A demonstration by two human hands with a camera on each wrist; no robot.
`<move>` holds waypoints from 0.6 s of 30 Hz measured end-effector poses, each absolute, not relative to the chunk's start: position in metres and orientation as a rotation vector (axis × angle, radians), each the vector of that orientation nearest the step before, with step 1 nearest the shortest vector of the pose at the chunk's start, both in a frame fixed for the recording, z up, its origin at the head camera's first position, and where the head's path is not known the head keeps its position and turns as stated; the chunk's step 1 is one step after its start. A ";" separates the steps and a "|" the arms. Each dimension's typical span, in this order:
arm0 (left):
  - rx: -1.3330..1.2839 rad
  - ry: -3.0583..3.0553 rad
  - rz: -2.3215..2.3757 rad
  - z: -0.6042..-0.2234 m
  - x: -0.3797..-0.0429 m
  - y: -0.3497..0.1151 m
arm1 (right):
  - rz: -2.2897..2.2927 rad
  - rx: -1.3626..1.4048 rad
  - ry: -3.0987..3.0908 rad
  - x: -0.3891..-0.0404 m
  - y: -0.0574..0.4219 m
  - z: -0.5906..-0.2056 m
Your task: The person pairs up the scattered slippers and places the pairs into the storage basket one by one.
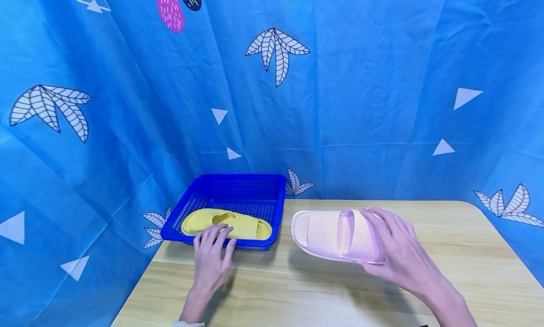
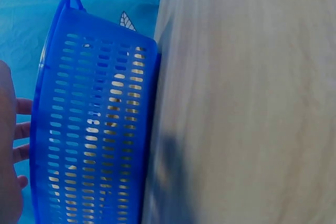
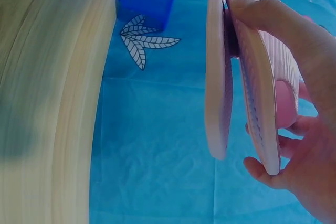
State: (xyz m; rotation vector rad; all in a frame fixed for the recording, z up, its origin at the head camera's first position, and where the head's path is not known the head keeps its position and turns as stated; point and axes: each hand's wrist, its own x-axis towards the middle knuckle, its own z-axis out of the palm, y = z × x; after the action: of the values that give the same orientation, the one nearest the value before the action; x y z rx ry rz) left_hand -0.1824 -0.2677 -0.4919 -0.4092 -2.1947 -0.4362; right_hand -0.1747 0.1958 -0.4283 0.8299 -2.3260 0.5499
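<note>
My right hand [image 1: 401, 249] grips a pair of pale pink slippers [image 1: 323, 232] by one end, holding them above the table. In the right wrist view two slippers [image 3: 214, 98] show, one against the other, with the thumb on a sole and fingers around the strap side of the nearer one. A blue plastic basket [image 1: 281, 209] stands to the left, with a yellow slipper [image 1: 246, 225] lying in it. Over the front rim of the basket, my left hand [image 1: 211, 261] is held with loosely bent fingers. The left wrist view shows those fingers beside the basket rim [image 2: 34, 129].
The light wooden table [image 1: 263, 294] has a rounded far right corner. A blue curtain [image 1: 365, 105] printed with leaves and triangles hangs behind it and along its left side.
</note>
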 end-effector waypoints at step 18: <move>-0.270 -2.272 -0.464 -0.502 -0.184 -0.308 | 0.553 0.829 -2.339 -0.177 0.192 -0.431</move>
State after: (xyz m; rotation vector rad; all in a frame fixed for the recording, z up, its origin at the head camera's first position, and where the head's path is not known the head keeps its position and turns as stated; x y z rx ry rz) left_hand -0.1838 -0.3076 -0.5019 -0.2703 -2.2717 -0.4639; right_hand -0.1768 0.1924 -0.4308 0.8290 -2.3387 0.5535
